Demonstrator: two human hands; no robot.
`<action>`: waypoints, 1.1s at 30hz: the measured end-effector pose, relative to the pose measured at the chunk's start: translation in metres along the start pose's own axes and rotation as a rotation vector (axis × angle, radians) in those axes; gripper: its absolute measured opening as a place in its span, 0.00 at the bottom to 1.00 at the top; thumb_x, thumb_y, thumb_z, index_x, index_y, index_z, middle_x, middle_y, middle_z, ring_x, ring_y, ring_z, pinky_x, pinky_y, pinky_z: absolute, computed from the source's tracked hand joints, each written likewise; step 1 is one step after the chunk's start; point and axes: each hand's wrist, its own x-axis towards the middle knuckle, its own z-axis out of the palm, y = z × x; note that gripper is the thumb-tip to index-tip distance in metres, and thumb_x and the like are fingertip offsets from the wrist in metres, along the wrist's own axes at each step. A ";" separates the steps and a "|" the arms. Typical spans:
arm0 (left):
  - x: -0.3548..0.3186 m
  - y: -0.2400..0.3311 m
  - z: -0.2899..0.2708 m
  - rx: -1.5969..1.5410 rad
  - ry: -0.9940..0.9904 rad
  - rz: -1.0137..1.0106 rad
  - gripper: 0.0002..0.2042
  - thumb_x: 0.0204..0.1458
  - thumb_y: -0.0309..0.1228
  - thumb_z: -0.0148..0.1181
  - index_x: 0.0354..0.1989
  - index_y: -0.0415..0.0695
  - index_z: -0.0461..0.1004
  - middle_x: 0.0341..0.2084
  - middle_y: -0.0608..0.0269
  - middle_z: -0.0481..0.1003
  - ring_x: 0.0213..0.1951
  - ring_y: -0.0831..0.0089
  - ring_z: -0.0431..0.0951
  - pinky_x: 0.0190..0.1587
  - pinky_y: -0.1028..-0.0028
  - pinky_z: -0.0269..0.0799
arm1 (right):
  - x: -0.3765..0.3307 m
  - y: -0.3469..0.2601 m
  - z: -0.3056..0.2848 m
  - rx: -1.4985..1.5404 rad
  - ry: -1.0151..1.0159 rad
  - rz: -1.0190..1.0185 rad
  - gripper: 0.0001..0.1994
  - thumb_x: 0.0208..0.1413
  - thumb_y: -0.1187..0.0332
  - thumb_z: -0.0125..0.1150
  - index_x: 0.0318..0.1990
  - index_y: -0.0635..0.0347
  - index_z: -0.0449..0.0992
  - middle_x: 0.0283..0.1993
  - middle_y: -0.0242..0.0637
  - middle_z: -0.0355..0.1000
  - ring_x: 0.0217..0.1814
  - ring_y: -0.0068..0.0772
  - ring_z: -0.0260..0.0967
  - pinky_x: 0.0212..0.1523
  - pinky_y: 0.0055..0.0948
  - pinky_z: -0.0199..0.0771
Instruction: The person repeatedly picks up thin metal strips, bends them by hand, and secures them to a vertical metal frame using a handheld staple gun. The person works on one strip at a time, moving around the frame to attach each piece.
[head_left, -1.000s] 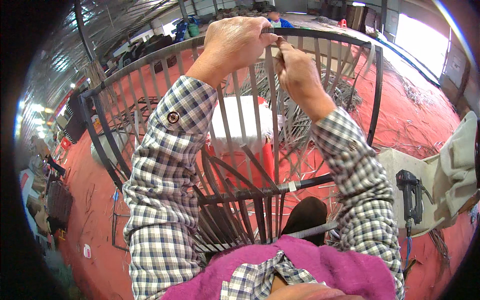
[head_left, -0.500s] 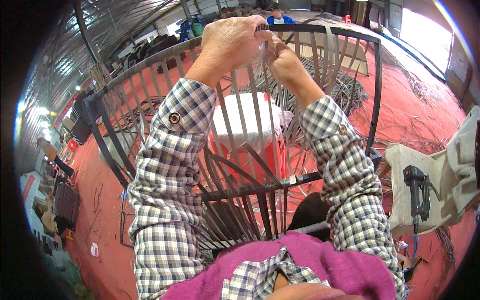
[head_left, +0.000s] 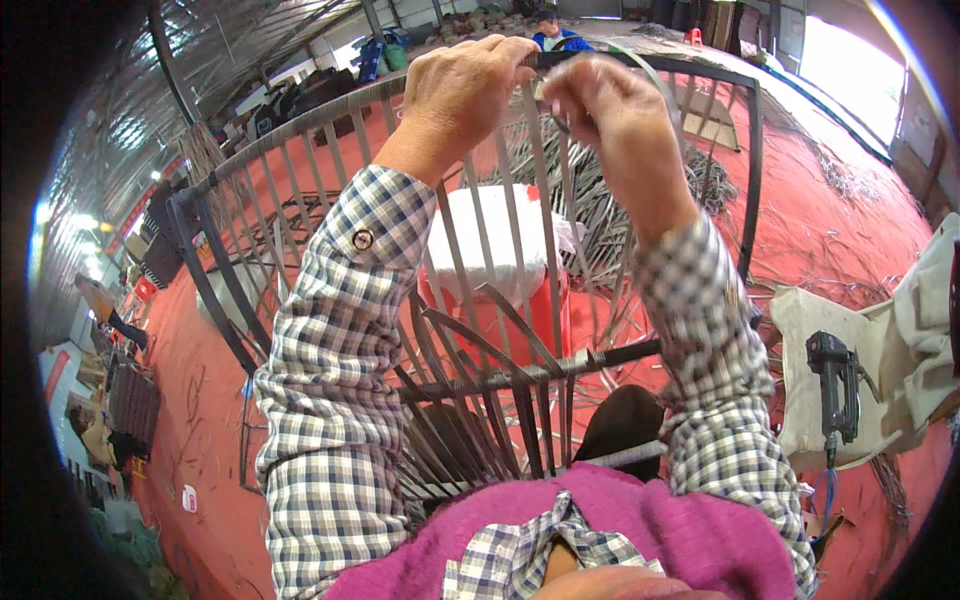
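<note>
A dark metal frame (head_left: 752,190) stands before me, strung with upright grey-brown flat strips (head_left: 541,165). My left hand (head_left: 458,98) is closed over the wrapped top rail (head_left: 330,107), left of the middle. Just to its right, my right hand (head_left: 628,120) is closed and somewhat smeared by motion. A loose flat strip (head_left: 655,72) arcs over and behind that hand, and its fingers appear to pinch it, though the grip itself is blurred. Lower down, several strips with free ends (head_left: 510,312) cross the middle rail (head_left: 610,355).
Behind the frame stands a red container (head_left: 545,315) with a white plastic bag (head_left: 480,225). Loose strips (head_left: 610,205) lie heaped on the red floor. At right, a black air stapler (head_left: 832,385) with a hose lies on beige cloth (head_left: 795,315). A person in blue (head_left: 572,43) is far off.
My right hand has moved right, away from my left hand, and the loose strip now bows out around it. My left hand stays on the top rail.
</note>
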 end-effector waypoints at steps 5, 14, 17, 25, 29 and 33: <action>0.008 0.011 -0.006 -0.008 0.089 0.016 0.13 0.50 0.38 0.58 0.43 0.52 0.73 0.33 0.64 0.78 0.32 0.63 0.79 0.35 0.66 0.73 | 0.031 -0.032 -0.012 -0.131 0.028 -0.352 0.14 0.62 0.62 0.48 0.31 0.61 0.77 0.25 0.25 0.68 0.20 0.11 0.54 0.20 0.13 0.51; 0.004 0.017 -0.011 -0.045 0.249 0.015 0.14 0.48 0.45 0.59 0.43 0.59 0.76 0.25 0.68 0.77 0.27 0.68 0.77 0.30 0.69 0.69 | 0.139 0.015 -0.034 -0.761 -0.228 -0.044 0.17 0.55 0.57 0.53 0.31 0.63 0.80 0.23 0.42 0.74 0.25 0.32 0.69 0.30 0.32 0.69; 0.002 0.015 -0.011 0.007 0.199 -0.008 0.13 0.49 0.44 0.58 0.42 0.59 0.77 0.25 0.69 0.77 0.26 0.68 0.77 0.30 0.70 0.69 | 0.114 -0.016 -0.026 -0.702 -0.207 -0.057 0.17 0.55 0.58 0.54 0.27 0.65 0.79 0.21 0.39 0.73 0.24 0.28 0.67 0.29 0.31 0.67; -0.008 -0.003 -0.003 0.031 0.127 -0.064 0.13 0.51 0.46 0.56 0.43 0.60 0.77 0.24 0.70 0.75 0.26 0.66 0.77 0.30 0.68 0.69 | -0.123 0.016 -0.108 0.027 -0.072 0.356 0.15 0.64 0.61 0.41 0.30 0.62 0.66 0.19 0.26 0.58 0.23 0.21 0.57 0.26 0.21 0.60; -0.014 -0.013 0.005 0.029 0.065 -0.090 0.13 0.52 0.44 0.55 0.44 0.58 0.76 0.27 0.67 0.77 0.28 0.64 0.78 0.32 0.67 0.71 | -0.321 0.035 -0.236 -0.028 0.619 0.696 0.12 0.60 0.60 0.49 0.35 0.60 0.69 0.25 0.25 0.61 0.20 0.14 0.58 0.17 0.14 0.57; -0.007 -0.015 0.012 -0.014 0.061 -0.049 0.14 0.51 0.42 0.56 0.44 0.54 0.75 0.28 0.64 0.78 0.29 0.63 0.78 0.32 0.66 0.72 | -0.430 -0.020 -0.353 -0.947 1.028 0.878 0.22 0.60 0.51 0.46 0.38 0.64 0.74 0.24 0.30 0.65 0.20 0.23 0.60 0.22 0.23 0.63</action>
